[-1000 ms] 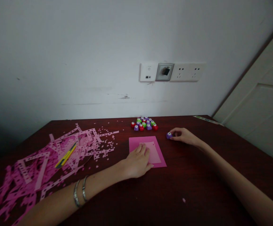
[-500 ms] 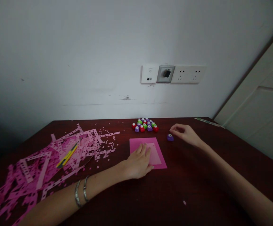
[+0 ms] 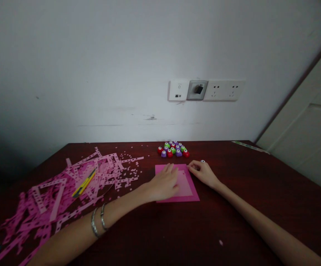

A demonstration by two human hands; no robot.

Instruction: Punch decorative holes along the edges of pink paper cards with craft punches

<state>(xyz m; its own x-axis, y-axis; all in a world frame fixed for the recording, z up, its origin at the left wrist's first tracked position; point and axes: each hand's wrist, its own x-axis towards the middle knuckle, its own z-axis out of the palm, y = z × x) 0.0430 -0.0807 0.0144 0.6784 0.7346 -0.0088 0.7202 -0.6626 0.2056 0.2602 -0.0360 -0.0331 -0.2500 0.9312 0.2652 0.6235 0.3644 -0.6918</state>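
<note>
A dark pink sheet of paper (image 3: 178,198) lies on the table with a smaller light pink sheet (image 3: 185,186) on top. My left hand (image 3: 163,184) is over their left part, palm down with fingers stretched, hiding some of both sheets. At the top right edge of the dark pink sheet, my right hand (image 3: 203,173) has thumb and fingertips together in a pinch. Whatever sits in that pinch is too small to make out. Behind the right hand, only the white top of a small craft punch (image 3: 203,161) shows.
Several red, green and purple craft punches (image 3: 173,149) stand together near the wall. On the left lies a heap of punched pink paper strips (image 3: 57,199) with a yellow utility knife (image 3: 84,183) on it and small scraps around. A ruler-like strip (image 3: 250,147) lies at the back right.
My right hand has moved left and nearer, from beside the purple punch to the sheet's edge. My left hand's fingers have shifted slightly over the paper. The view has tilted a little.
</note>
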